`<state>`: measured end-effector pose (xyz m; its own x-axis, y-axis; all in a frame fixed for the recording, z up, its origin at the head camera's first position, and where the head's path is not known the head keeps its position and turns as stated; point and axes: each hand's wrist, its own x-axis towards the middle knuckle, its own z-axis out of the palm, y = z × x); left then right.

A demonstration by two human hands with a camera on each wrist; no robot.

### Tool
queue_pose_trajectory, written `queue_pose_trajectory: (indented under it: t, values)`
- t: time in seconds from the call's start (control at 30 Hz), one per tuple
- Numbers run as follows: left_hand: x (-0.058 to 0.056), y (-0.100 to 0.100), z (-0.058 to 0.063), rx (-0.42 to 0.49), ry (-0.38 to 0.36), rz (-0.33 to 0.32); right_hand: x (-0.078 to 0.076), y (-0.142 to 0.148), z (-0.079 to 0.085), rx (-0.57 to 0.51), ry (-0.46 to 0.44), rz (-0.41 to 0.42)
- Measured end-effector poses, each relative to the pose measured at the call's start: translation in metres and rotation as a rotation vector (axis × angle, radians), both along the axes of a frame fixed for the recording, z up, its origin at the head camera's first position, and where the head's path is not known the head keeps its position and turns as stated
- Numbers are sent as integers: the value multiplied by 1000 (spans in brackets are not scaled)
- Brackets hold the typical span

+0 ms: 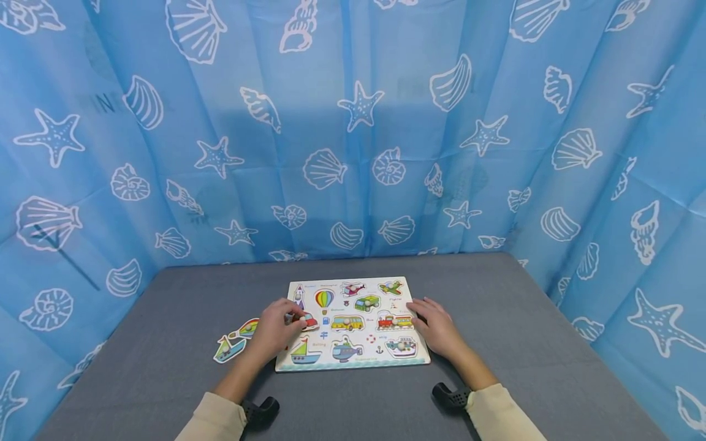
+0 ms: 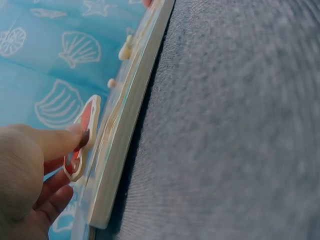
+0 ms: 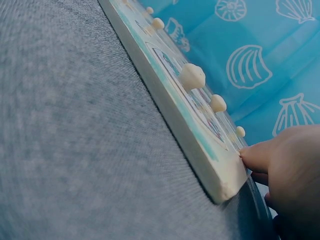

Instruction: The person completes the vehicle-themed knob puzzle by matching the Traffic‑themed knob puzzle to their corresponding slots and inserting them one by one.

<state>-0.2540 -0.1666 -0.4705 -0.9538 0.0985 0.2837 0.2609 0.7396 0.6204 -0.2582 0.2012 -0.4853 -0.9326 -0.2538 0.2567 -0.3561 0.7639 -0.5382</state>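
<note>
My left hand (image 1: 278, 324) pinches a red car puzzle piece (image 1: 311, 321) between thumb and fingers, over the left part of a wooden peg puzzle board (image 1: 358, 357). In the left wrist view the car piece (image 2: 86, 135) is tilted on edge, close to the board's surface. At the board's right edge, my right hand (image 1: 438, 327) holds it, thumb at the top rim and the other fingers by the side. The right wrist view shows the thumb of that hand (image 3: 295, 170) on the board's corner. Pictures of vehicles cover the board, several with round knobs.
Left of the board, a loose sailboat piece (image 1: 228, 350) lies beside a rainbow-striped balloon piece (image 1: 246, 329) on the grey tabletop (image 1: 353, 404). A blue curtain (image 1: 353, 135) with white seashells and starfish stands behind the table and along its sides.
</note>
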Motion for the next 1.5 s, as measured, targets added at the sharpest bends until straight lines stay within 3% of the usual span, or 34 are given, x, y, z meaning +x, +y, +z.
queue_pose_trajectory:
  t: [0.3, 0.53, 0.9, 1.13, 1.5]
  values:
    - [-2, 3, 0, -83, 25, 26, -1, -1, 1, -2, -10, 3]
    - [-2, 5, 1, -129, 4, 31, -1, 0, 0, -1, -9, -4]
    - [-2, 5, 1, -170, -37, 20, -1, -1, 0, -2, -18, -15]
    - [-1, 3, 3, -209, -19, 4, -1, 0, -1, -4, -4, -7]
    - [1, -11, 14, -143, -38, 36, 0, -1, 0, -3, -9, -8]
